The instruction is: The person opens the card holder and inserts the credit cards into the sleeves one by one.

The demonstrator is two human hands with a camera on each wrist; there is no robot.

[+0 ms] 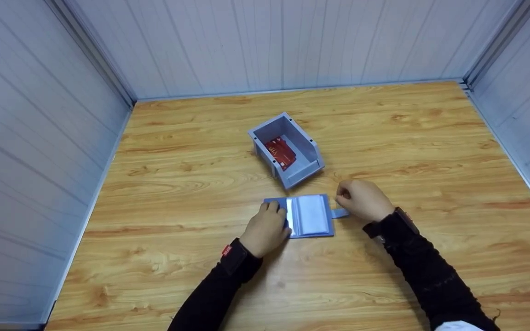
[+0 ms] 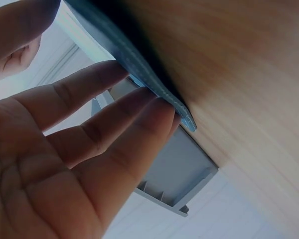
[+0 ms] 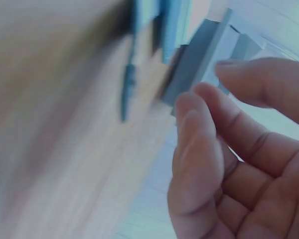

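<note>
Card holder (image 1: 312, 214) lies just left of the empty, loosely curled right grip (image 1: 365, 201); relaxed left grip (image 1: 265, 230) touches it.

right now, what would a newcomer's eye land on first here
Probably the red cards inside the grey bin, near the middle of the table. Next comes the open blue booklet in front of it, with the left hand on its left side and the right hand near its strap.
</note>
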